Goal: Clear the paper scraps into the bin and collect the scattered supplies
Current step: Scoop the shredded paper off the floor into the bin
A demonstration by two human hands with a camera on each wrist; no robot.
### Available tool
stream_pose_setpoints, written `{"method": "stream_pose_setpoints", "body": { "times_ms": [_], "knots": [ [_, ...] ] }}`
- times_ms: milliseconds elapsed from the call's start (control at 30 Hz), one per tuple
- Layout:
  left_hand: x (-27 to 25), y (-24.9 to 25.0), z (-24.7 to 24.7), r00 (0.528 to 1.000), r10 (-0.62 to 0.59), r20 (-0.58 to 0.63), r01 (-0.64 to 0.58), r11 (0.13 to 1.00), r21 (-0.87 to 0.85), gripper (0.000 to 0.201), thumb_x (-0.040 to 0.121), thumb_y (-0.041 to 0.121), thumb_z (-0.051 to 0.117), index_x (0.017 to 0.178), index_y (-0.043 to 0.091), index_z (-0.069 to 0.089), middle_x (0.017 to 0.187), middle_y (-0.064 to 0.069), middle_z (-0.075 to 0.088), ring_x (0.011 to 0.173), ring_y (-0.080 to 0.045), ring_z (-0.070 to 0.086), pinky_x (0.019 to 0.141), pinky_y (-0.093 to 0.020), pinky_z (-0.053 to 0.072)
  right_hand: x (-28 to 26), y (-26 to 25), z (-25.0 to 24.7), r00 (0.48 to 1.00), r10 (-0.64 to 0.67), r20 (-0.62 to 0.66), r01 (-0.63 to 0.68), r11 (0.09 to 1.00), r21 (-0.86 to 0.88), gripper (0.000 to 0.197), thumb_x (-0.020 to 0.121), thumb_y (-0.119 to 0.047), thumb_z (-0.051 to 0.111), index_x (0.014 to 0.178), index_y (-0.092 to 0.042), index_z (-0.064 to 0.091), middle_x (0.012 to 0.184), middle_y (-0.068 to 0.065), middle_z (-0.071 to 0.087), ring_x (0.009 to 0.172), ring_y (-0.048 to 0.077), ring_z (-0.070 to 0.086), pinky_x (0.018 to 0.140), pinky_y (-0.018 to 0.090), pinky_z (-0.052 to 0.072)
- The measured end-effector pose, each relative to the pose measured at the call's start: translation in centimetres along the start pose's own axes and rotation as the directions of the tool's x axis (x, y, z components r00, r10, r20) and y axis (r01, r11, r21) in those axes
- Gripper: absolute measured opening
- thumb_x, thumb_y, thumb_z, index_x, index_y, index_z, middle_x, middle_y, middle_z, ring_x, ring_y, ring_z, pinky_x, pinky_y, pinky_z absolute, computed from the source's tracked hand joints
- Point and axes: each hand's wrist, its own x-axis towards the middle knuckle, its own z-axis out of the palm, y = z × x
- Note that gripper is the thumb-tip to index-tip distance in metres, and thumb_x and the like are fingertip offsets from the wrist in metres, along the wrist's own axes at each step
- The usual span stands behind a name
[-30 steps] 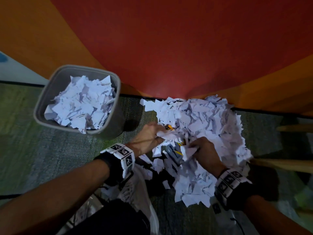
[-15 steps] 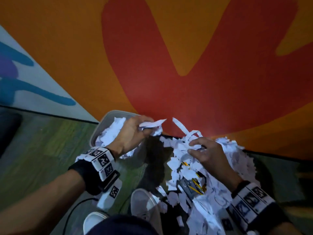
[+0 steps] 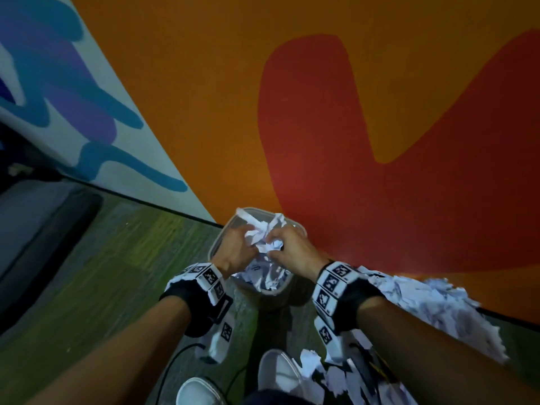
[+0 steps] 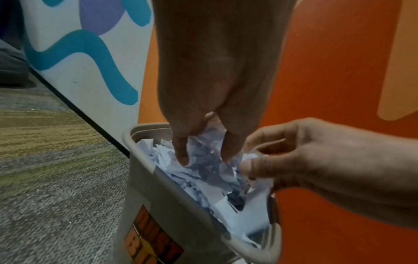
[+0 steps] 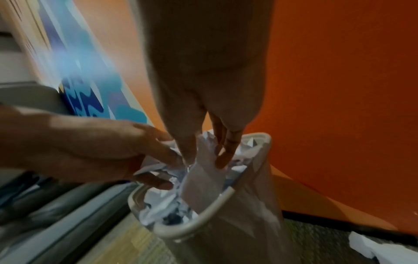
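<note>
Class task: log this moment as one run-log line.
left hand: grips paper scraps | right hand: grips same | over bin | pile remains on floor

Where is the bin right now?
In the head view the bin stands on the floor at centre, against the orange wall, directly under both hands, with the scrap pile to its right.

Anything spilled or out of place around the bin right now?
Yes. A big heap of paper scraps is spread over the carpet to the right of the bin, against the wall. The bin already looks nearly full, while both hands hold a crumpled handful over it.
</note>
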Motion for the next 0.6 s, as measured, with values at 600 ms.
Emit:
{"method": "stream_pose_setpoints", "body": {
  "times_ms": [600],
  "knots": [
    [-1.7,0.0,-3.8,0.941,-0.109,0.319,0.037,0.974,0.222,0.064,0.092,0.030,0.069,0.149,0.019,0.042,0.150,-0.004,0.046,0.132,-0.025,0.048,0.106,-0.032,0.041,0.3,-0.4,-1.9,0.986,-0.117,0.116,0.129,0.986,-0.109,0.079,0.080,-0.030,0.079,0.149,-0.031,0.039,0.149,-0.003,0.042,0.130,0.016,0.045,0.102,0.029,0.038]
  ]
}}
